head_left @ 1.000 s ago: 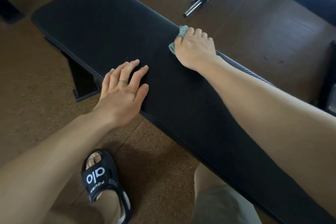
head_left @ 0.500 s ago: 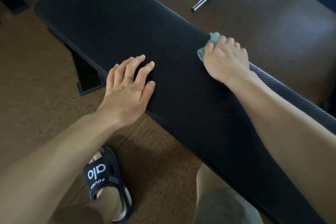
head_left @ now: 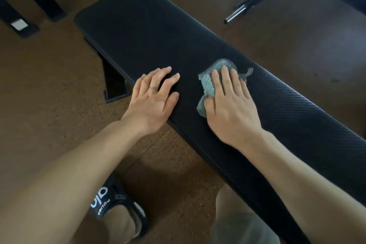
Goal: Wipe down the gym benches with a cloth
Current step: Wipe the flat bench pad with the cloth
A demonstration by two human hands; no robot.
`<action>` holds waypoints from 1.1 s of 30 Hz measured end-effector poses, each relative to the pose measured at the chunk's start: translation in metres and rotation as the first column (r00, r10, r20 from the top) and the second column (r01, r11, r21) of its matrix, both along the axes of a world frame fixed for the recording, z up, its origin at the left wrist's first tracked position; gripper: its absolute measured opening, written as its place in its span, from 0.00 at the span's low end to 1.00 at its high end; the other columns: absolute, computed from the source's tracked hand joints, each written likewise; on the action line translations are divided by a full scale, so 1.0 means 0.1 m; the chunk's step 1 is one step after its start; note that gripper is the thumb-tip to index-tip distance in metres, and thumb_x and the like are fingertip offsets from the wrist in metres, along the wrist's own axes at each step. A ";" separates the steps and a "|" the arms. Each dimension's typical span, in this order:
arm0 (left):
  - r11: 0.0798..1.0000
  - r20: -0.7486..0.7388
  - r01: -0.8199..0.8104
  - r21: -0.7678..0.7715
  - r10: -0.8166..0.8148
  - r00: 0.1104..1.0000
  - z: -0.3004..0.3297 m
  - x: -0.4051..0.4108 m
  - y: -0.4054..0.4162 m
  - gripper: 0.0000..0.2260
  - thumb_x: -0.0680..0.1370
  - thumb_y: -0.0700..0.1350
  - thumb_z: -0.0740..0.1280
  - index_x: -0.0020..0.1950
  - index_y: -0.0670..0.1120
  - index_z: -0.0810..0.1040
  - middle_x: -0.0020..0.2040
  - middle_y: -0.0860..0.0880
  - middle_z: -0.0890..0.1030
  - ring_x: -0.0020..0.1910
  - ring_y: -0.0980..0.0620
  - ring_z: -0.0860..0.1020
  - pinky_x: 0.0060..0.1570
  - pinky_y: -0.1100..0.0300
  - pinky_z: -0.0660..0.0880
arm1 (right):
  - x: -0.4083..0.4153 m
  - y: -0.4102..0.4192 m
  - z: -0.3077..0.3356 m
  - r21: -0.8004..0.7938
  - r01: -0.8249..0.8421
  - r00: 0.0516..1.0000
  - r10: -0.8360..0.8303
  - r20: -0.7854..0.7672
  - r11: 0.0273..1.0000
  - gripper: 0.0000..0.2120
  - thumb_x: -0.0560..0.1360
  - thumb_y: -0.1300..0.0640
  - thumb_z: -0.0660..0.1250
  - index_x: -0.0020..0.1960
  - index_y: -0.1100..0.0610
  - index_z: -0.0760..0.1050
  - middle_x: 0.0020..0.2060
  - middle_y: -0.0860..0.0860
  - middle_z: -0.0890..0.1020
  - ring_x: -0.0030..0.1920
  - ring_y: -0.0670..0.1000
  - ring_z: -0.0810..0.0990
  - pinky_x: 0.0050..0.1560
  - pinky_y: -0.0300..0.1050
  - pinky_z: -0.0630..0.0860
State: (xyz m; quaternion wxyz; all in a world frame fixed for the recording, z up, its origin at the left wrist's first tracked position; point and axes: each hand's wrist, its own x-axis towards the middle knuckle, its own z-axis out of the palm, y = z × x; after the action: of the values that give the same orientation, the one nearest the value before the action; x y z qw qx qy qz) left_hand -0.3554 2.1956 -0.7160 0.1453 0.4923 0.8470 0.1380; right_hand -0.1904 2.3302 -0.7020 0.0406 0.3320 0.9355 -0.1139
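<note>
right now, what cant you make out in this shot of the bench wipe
Head view, the only one:
- Cloth: mostly covered by the right hand, so its full shape is hidden.
- Bench: its near end runs off the lower right edge; only one leg shows, under the pad.
- Bench top under the left hand and both forearms: covered.
- Sandal print: partly cut off by the forearm.

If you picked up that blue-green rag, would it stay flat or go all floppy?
Probably floppy: the cloth bunches in folds under the right hand, one corner trailing loose. Likely light too, since flat fingers alone move it along the bench.
</note>
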 end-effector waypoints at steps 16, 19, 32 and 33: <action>0.962 -0.119 0.031 0.270 0.001 0.993 0.16 -0.95 -0.07 0.18 0.86 0.52 0.54 0.72 0.47 0.70 0.70 0.45 0.70 0.69 0.44 0.69 0.68 0.47 0.66 | -1.19 0.30 -0.02 0.001 0.155 0.988 -0.155 0.010 0.988 0.30 0.86 0.46 0.44 0.84 0.54 0.43 0.84 0.52 0.44 0.83 0.51 0.41 0.81 0.49 0.39; 0.963 -0.216 -0.026 0.267 0.086 0.972 0.14 -1.60 0.04 0.17 0.86 0.51 0.54 0.70 0.45 0.72 0.70 0.43 0.72 0.71 0.41 0.67 0.70 0.44 0.63 | -1.50 0.41 -0.04 -0.008 0.269 0.963 -0.269 0.013 0.963 0.30 0.86 0.46 0.43 0.84 0.55 0.42 0.84 0.53 0.44 0.83 0.52 0.41 0.81 0.50 0.38; 0.929 -0.349 0.172 0.328 -0.050 0.936 -0.09 -2.03 0.28 0.20 0.85 0.49 0.52 0.75 0.45 0.68 0.74 0.43 0.69 0.74 0.41 0.67 0.78 0.43 0.55 | -1.52 -0.79 0.03 0.014 0.122 0.992 -0.122 0.019 0.992 0.31 0.85 0.42 0.41 0.84 0.53 0.38 0.83 0.52 0.39 0.82 0.50 0.34 0.82 0.51 0.38; 0.926 -0.347 0.171 0.337 -0.047 0.937 -0.09 -2.02 0.27 0.20 0.85 0.49 0.52 0.75 0.45 0.68 0.74 0.43 0.69 0.74 0.41 0.67 0.78 0.43 0.56 | -1.49 -0.94 0.01 0.040 0.080 0.996 -0.081 0.033 0.996 0.32 0.85 0.42 0.41 0.84 0.54 0.38 0.83 0.52 0.38 0.82 0.51 0.34 0.82 0.52 0.39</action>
State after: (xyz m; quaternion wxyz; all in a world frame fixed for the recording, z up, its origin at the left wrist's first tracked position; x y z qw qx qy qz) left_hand -0.5576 2.2228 -0.7248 -0.0853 0.5735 0.7903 0.1980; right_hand -0.3397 2.2366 -0.7009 0.0458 0.3720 0.9225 -0.0918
